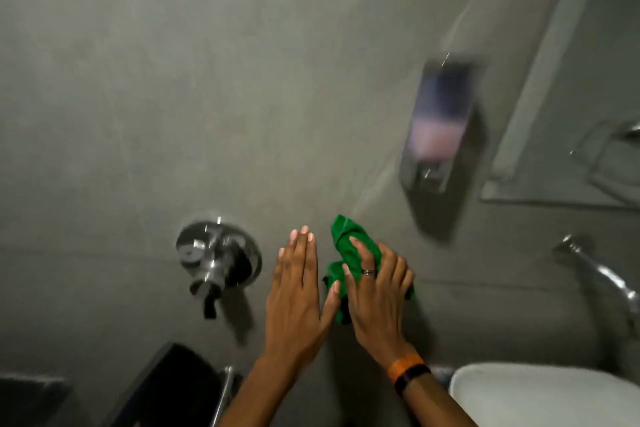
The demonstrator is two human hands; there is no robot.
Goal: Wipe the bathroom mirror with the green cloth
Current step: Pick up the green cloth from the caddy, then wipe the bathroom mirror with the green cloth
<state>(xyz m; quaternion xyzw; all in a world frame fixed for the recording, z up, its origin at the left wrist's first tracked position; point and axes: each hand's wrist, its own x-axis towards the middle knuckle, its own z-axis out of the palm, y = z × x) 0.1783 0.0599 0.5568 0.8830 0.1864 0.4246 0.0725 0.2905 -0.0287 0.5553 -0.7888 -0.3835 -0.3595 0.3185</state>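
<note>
The green cloth is bunched in my right hand, which grips it in front of the grey wall, low and right of centre. A ring and an orange wristband show on that hand and arm. Just to the left, my left hand is held flat with fingers straight and together, its thumb touching the cloth's lower edge. The bathroom mirror shows only as a framed corner at the far right edge, well above and right of both hands.
A chrome wall valve sticks out left of my hands. A blurred soap dispenser hangs on the wall above right. A chrome faucet and white basin lie at the lower right. A dark box sits lower left.
</note>
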